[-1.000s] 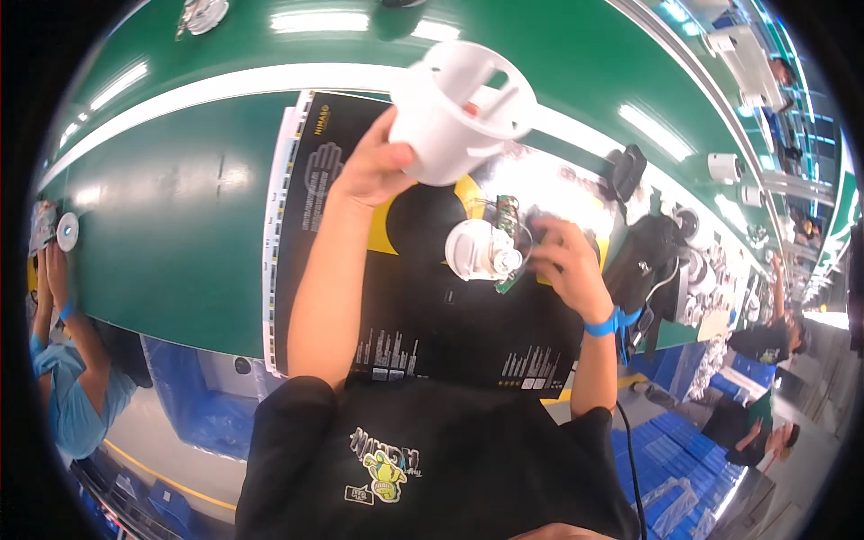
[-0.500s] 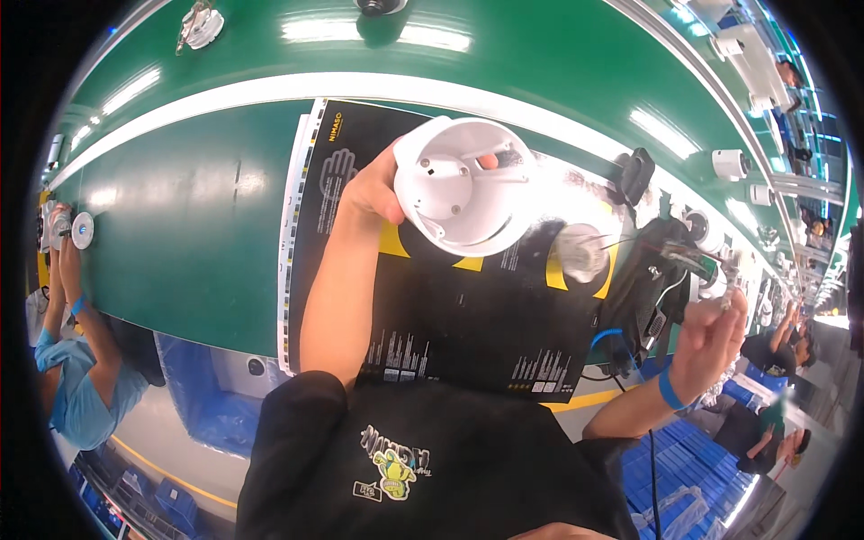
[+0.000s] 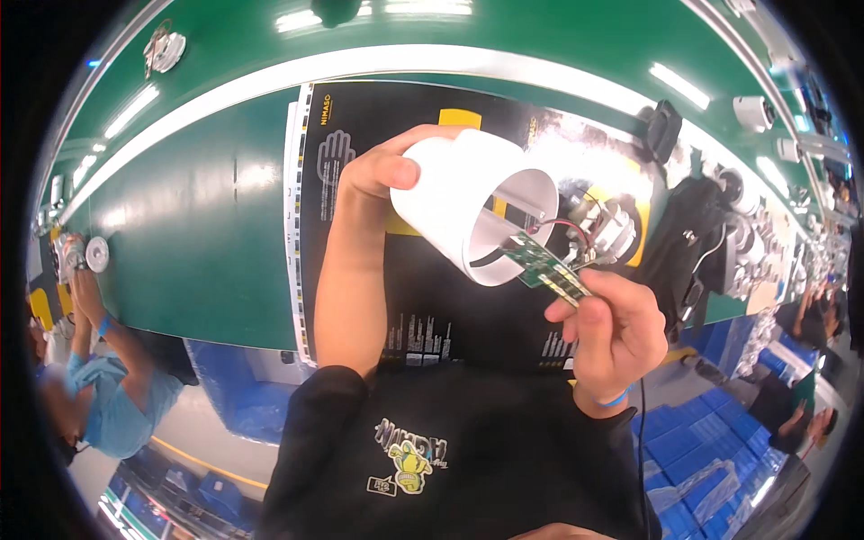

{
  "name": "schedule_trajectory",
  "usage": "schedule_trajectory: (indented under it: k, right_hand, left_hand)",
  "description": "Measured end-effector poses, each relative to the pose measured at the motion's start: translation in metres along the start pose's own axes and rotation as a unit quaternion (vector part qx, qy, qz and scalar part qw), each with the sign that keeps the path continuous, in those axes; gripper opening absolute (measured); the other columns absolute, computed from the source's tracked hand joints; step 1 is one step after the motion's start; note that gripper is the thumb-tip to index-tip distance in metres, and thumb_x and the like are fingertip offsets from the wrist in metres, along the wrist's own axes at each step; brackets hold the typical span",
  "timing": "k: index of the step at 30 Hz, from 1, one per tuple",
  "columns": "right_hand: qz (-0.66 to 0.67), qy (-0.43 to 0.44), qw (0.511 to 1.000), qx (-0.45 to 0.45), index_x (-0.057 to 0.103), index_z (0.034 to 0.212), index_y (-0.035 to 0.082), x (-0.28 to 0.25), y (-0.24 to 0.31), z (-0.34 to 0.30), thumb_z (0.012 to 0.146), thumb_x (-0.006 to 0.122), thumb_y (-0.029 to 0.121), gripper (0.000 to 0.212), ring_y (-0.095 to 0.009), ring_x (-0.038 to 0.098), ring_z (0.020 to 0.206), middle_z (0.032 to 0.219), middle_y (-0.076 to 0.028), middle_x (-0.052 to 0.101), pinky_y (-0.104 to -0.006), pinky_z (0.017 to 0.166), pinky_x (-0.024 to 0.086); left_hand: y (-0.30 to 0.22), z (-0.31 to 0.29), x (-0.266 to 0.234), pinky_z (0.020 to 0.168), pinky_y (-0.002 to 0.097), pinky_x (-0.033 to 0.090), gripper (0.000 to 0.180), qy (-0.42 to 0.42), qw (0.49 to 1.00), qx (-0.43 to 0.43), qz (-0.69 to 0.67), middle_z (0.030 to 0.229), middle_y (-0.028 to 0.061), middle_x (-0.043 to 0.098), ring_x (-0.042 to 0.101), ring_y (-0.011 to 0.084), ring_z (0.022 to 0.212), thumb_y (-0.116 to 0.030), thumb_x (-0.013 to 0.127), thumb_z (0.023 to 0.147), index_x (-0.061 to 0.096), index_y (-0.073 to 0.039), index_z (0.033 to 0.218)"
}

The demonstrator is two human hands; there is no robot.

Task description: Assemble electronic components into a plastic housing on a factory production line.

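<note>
My left hand (image 3: 380, 171) grips a white cylindrical housing (image 3: 445, 202) by its closed end. The housing lies tilted, its open mouth turned to the right and toward me. Between thumb and fingers, my right hand (image 3: 619, 335) pinches the end of a green circuit board (image 3: 543, 268). The board's far end is at the housing's mouth; whether it touches the rim I cannot tell. Red and dark wires (image 3: 576, 227) run near the board toward a white round part (image 3: 615, 232) just beyond my right hand. Beneath all this is a black printed mat (image 3: 432, 310).
A black object (image 3: 663, 130) and a dark bag-like item (image 3: 682, 238) sit right of the mat, with several white parts (image 3: 745, 243) beyond. Another white part with wires (image 3: 165, 52) lies far left. At the left, a person in blue (image 3: 135, 405) handles parts.
My right hand has come in from the right, bringing the circuit board to the housing. My left hand has turned the housing's mouth from facing up to facing right.
</note>
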State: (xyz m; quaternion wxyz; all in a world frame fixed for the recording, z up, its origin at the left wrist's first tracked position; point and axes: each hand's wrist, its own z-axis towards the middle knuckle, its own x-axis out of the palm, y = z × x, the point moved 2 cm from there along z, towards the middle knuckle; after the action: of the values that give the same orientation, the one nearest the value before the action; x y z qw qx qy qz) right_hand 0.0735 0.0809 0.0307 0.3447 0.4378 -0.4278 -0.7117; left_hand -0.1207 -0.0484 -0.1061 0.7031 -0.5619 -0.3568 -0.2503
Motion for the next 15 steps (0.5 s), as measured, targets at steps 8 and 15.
schedule_trajectory:
  k: [8,15]
  right_hand:
    - [-0.009,-0.038,0.999,0.026,0.063,0.099,-0.003,0.015,0.001,0.003,0.08,0.065,-0.005,0.019,-0.012,0.065,0.059,0.072,-0.009,0.066,-0.0207,0.049,0.048]
    - [0.03,-0.006,0.999,0.022,0.064,0.097,-0.002,0.015,-0.003,0.007,0.077,0.068,-0.004,0.021,-0.014,0.064,0.057,0.073,-0.011,0.066,-0.0234,0.048,0.048]
  left_hand:
    - [0.002,0.004,-0.005,0.087,0.0369,0.049,0.098,0.027,0.999,0.021,0.04,0.124,0.0295,0.049,0.057,0.0333,0.106,-0.049,0.078,0.057,0.044,0.013,0.125]
    - [0.0,0.005,0.002,0.08,0.0354,0.05,0.097,0.008,0.998,0.012,0.067,0.116,0.0274,0.05,0.058,0.0307,0.098,-0.052,0.077,0.056,0.046,0.013,0.121]
